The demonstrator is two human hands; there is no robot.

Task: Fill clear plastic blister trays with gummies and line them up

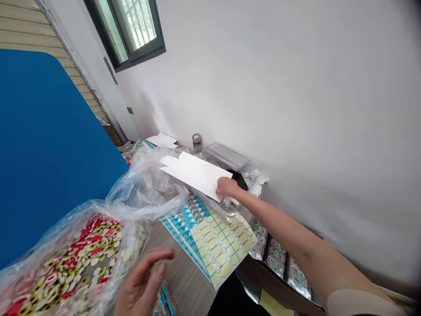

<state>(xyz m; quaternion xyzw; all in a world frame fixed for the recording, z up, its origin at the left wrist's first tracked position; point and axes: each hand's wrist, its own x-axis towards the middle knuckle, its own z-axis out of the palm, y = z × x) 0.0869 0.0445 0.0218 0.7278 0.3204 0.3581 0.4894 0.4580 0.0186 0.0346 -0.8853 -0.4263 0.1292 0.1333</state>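
Observation:
My right hand (226, 187) is closed on the near right end of a flat white cardboard piece (197, 173) with cut tabs at its far end. The card lies over or just above a clear plastic box (226, 156); I cannot tell whether they touch. My left hand (143, 281) is low in the view with fingers apart and nothing in it, over the table (184, 274). To its left is a clear plastic bag (131, 210) full of small red, yellow and white discs (82, 252). Printed sticker sheets (220, 239) in yellow and blue lie beneath the card's near side.
A blue panel (49, 145) stands at the left. A metal-capped bottle (196, 140) and another white card (162, 140) are at the back by the wall (279, 87). Rows of small packed items (276, 256) sit in a box under my right arm. Colourful packets (167, 298) lie beside my left hand.

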